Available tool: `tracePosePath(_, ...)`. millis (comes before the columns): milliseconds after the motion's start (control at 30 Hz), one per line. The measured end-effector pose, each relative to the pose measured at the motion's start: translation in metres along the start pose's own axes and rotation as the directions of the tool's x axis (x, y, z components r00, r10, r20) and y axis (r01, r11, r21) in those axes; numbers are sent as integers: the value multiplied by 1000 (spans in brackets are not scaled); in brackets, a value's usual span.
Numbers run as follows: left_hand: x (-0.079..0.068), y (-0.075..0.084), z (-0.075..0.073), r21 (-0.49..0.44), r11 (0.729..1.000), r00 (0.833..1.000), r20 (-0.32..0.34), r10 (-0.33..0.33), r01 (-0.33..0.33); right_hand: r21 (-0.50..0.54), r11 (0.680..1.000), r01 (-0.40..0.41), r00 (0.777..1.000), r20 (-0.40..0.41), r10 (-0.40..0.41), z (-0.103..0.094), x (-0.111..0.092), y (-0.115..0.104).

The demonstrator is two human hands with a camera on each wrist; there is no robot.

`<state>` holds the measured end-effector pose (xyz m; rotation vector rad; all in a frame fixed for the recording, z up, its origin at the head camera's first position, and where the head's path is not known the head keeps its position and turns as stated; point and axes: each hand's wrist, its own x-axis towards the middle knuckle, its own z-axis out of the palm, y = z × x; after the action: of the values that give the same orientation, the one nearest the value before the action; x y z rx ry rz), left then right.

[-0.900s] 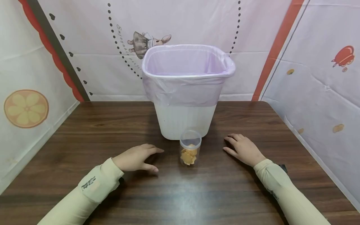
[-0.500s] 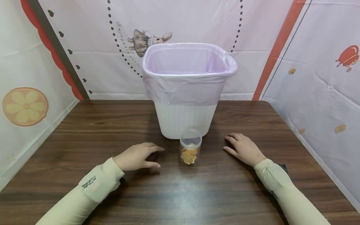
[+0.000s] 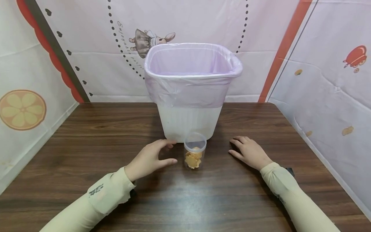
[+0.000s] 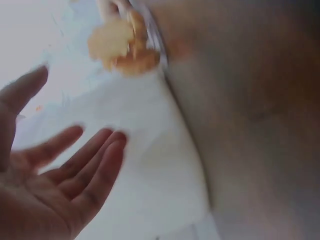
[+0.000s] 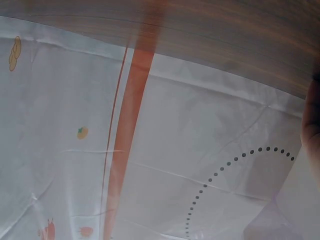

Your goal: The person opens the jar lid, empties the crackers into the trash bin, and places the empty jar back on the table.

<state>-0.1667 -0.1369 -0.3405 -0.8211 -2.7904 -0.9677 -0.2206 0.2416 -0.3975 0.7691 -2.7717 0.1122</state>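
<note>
A clear plastic jar [image 3: 195,150] stands upright on the table, with crumpled yellow-orange pieces [image 3: 192,160] in its lower part. Just left of the jar is my left hand [image 3: 150,159], thumb and fingers spread apart and turned toward it, holding nothing. The left wrist view, blurred, shows the same hand [image 4: 65,175] with a gap between it and the orange pieces [image 4: 125,47]. My right hand [image 3: 250,153] rests on the table to the right of the jar, fingers loosely bent and holding nothing. Only a sliver of it appears at the right edge of the right wrist view.
Right behind the jar stands a white bin [image 3: 189,124] lined with a pale purple bag [image 3: 188,91] folded over its rim. The dark wood table [image 3: 116,129] is bordered at the back and sides by printed cloth [image 3: 261,64].
My left hand has moved right and slightly forward, closer to the jar, with thumb and fingers wider apart. My right hand stays where it was. The head view has shifted slightly.
</note>
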Motion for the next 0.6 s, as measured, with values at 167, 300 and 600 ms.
tracePosePath(167, 8, 9, 13, -188, 982, 996, -94, 5, -23, 4, 1000, -3, 1000, 5, 3, 0, 0, 0)
tracePosePath(300, 15, 16, 22, -273, 962, 992, -120, -26, -8, 5, 1000, -4, 1000, 6, 4, 0, 0, 0)
tracePosePath(600, 26, 21, 36, -356, 934, 990, -120, -76, 29, 11, 1000, 3, 1000, -3, -2, -1, 0, 0)
